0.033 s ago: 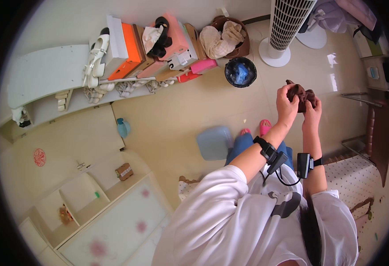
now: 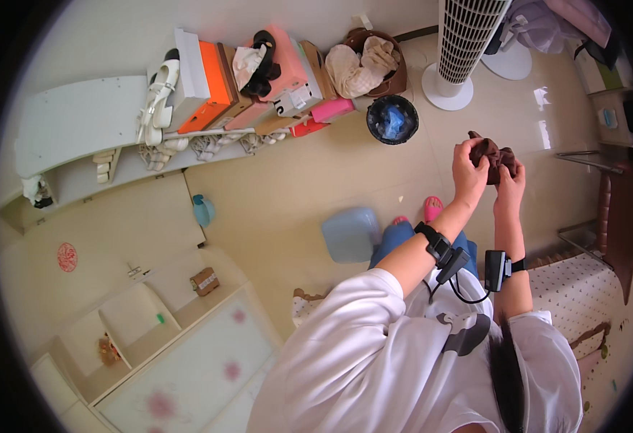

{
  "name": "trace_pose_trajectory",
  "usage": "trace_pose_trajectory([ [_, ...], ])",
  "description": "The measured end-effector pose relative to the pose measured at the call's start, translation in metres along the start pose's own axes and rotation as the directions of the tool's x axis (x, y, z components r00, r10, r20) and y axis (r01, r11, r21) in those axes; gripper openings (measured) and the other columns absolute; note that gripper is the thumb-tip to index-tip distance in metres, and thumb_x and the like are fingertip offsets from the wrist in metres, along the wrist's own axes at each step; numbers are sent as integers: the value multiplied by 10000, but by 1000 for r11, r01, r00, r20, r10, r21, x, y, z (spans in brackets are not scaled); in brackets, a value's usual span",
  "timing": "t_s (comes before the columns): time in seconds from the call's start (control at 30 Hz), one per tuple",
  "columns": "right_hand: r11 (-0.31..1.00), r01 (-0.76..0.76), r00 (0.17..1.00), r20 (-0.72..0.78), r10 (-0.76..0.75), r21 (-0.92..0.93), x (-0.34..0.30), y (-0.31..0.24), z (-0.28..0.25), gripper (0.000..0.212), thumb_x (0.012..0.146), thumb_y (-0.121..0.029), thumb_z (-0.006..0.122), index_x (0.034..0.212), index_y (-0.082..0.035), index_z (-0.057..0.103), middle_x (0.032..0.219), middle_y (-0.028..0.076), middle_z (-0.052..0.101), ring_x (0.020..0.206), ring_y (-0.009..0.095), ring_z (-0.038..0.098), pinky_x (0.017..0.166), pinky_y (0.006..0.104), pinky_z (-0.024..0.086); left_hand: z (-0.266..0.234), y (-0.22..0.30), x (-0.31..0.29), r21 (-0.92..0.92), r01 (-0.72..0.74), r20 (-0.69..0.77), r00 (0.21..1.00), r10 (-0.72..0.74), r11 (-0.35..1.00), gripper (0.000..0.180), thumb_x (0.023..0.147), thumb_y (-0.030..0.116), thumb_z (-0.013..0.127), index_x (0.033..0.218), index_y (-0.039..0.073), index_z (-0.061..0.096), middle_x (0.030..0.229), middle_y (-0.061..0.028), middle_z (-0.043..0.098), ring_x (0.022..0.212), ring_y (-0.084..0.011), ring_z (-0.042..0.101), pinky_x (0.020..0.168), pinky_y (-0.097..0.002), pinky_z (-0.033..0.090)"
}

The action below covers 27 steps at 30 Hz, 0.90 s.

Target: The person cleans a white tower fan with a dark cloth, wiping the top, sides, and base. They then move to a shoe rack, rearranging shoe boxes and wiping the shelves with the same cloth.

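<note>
Both of my hands are in front of me above the floor, gripping a small piece of dark brown cloth (image 2: 491, 155). The fabric is bunched and crumpled, and I cannot make out what kind of item it is. My left hand (image 2: 469, 172) closes on its left side, with thumb and fingers pressed into the folds. Round the right side, my right hand (image 2: 510, 186) is closed too, its thumb on the near face. One corner of the cloth sticks up past the left fingers. Each wrist wears a black strap with a small device.
Beyond my hands stand a white tower fan (image 2: 450, 90) and a black bin (image 2: 392, 119) with a blue bag inside. A blue plastic stool (image 2: 350, 234) is left of my legs. Shoe boxes (image 2: 208, 86) line the shelf at far left; a brown chair (image 2: 623, 224) stands at right.
The whole view has shifted very slightly. Both hands keep the same hold on the brown cloth.
</note>
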State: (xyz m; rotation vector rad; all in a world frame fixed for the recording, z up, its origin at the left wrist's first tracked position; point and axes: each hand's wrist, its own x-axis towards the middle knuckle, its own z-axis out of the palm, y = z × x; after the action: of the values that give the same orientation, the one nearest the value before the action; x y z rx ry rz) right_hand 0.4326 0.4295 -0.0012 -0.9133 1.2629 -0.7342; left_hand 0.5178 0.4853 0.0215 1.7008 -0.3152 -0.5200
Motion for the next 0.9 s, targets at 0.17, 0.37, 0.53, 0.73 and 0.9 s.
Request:
trace_pose_trajectory([
  [0.17,998,-12,998,-55,15,54,7,-2,-30,310,904,25,537,1208,0,478,1106,101,586,980,165,604,841,283,522,25,6,-15,70,-30,70,997,25,997,365,778,-30,639,1133,49,599,1091,-135,571,976,-276,602,860,-355,497],
  [0.37,997,-56,997,-54,59,55,3,10,-41,312,891,20,549,1197,-3,488,1095,91,585,973,161,595,845,285,506,27,-4,-28,101,-35,46,998,31,994,355,779,-12,642,1127,47,604,1065,-133,578,962,-278,602,851,-356,498],
  [0.53,998,-58,997,-42,59,12,0,26,-41,319,858,-12,576,1170,-13,510,1046,66,576,937,132,563,830,275,476,21,-15,-33,92,52,23,998,-54,994,342,785,-13,636,1120,44,604,1102,-144,584,1005,-278,606,885,-362,497],
  [0.73,999,-47,995,-93,46,-9,4,27,-58,317,858,-18,567,1170,-10,512,1050,68,577,938,135,565,830,275,474,37,-21,-47,81,42,49,998,-46,996,349,771,-15,652,1109,43,582,1078,-143,564,1006,-318,579,905,-398,478],
  [0.9,997,-41,995,-97,34,-68,8,24,-67,308,851,-19,569,1155,-11,519,1011,59,584,912,134,566,813,274,474,45,-24,-50,97,55,65,996,-62,994,348,788,-28,633,1130,33,600,1122,-145,586,1042,-278,601,919,-363,490],
])
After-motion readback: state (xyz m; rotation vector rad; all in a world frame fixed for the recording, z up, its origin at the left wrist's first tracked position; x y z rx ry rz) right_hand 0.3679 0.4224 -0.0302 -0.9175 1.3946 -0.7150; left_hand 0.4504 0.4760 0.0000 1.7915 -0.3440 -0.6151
